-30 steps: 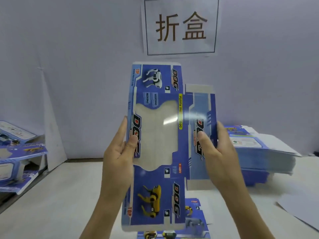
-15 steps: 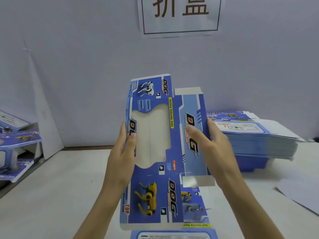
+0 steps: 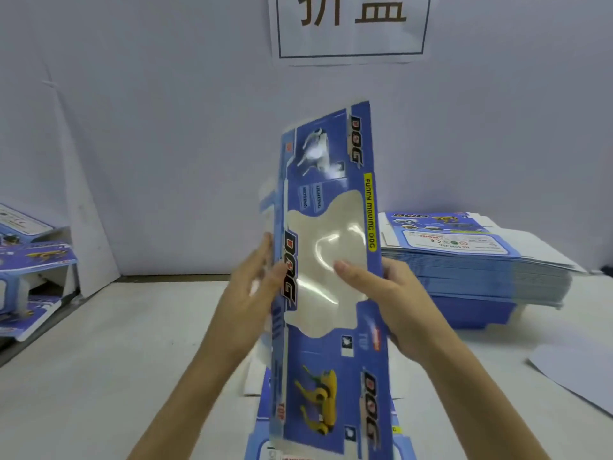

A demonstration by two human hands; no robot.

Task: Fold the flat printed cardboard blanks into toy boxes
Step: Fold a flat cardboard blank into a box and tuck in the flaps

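I hold a blue printed cardboard blank [image 3: 326, 386] upright in front of me, its clear window facing me and "DOG" lettering along both long edges. My left hand [image 3: 252, 303] grips its left edge, thumb on the printed front and fingers behind. My right hand [image 3: 394, 303] grips the right edge, thumb lying across the window film. The side panel on the right is turned back out of sight behind the front panel. Another blank [image 3: 403, 439] lies flat on the table under the held one, mostly hidden.
A tall stack of flat blanks [image 3: 477, 270] sits on the white table [image 3: 116, 376] to the right. Folded boxes [image 3: 30, 277] pile up at the far left beside a leaning white board [image 3: 86, 210]. A grey sheet [image 3: 577, 373] lies at the right edge. A paper sign [image 3: 351, 28] hangs on the wall.
The right side panel, first spread flat, has been swung back behind the front panel. The blank now looks narrower and tilts slightly; my right thumb moved onto the window.
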